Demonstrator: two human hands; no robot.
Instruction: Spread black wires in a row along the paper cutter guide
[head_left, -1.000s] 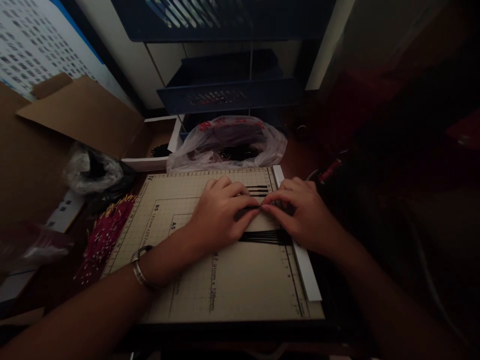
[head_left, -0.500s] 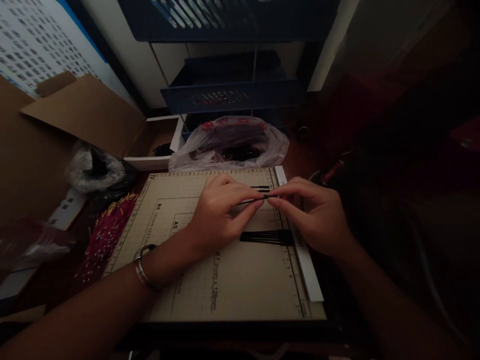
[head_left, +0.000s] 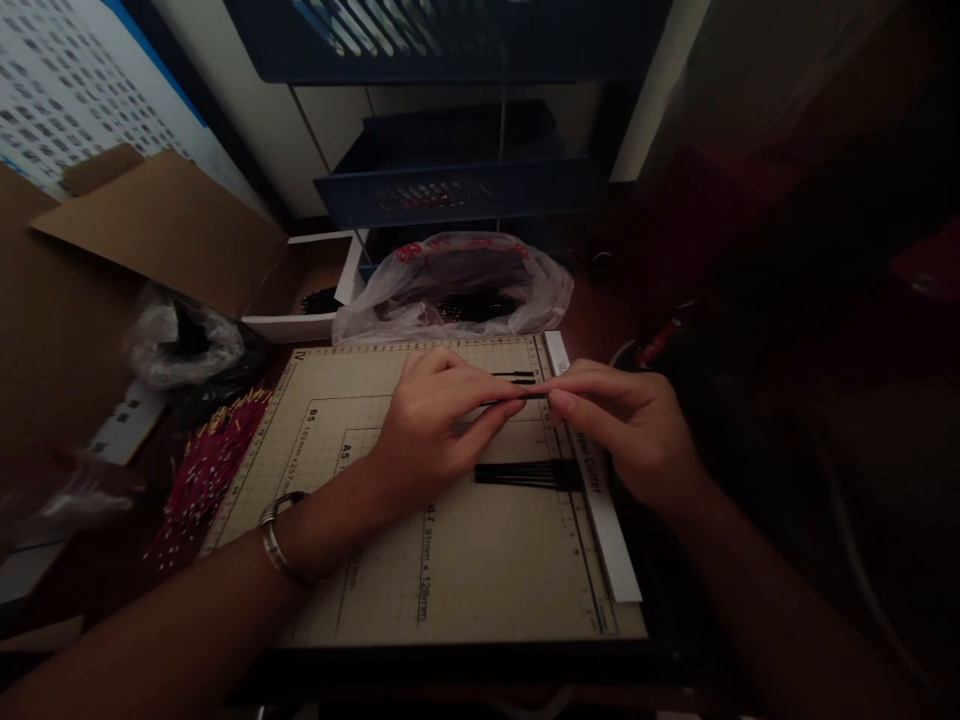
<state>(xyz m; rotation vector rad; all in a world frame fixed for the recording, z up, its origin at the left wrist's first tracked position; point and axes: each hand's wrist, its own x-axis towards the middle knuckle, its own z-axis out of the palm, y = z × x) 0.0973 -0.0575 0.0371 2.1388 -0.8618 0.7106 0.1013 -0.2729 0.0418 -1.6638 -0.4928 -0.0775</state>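
Between my two hands, above the far right part of the paper cutter board, runs a thin black strip. My left hand pinches it between thumb and forefinger. The thumb and forefinger of my right hand close on its right end. My fingers cover much of the strip. Nearer to me, several black strips lie side by side, their right ends by the white cutter rail. A few more black strips lie just beyond my fingertips.
Behind the board sit a clear plastic bag with dark pieces and an open carton. Dark pink pieces with gold tips are heaped at the left. A blue rack rises behind.
My right fingertips have shifted a little to the right along the strip, so more of it shows between my hands. The whole view has moved slightly. The strips on the board have stayed put.
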